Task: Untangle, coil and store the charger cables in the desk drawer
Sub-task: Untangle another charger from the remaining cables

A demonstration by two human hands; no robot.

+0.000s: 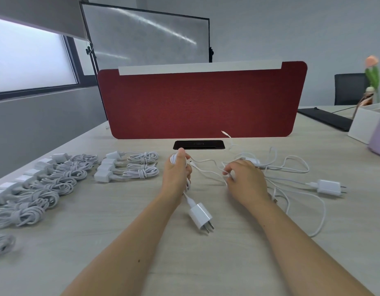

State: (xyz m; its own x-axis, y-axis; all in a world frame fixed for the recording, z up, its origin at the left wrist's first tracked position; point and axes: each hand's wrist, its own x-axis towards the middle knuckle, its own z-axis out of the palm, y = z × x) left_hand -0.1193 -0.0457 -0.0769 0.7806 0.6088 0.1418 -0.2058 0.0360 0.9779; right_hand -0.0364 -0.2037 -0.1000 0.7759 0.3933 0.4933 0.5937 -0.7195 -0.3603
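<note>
Left hand (178, 171) closed around a partly wound white cable (203, 168), thumb up; its plug adapter (200, 217) dangling just below the wrist onto the table (120, 210). Right hand (245, 180) pinching the same cable's free run between fingertips. Loose tangle (287, 167) beyond and right of the right hand; coiled chargers (56, 180) well left of the left hand.
</note>
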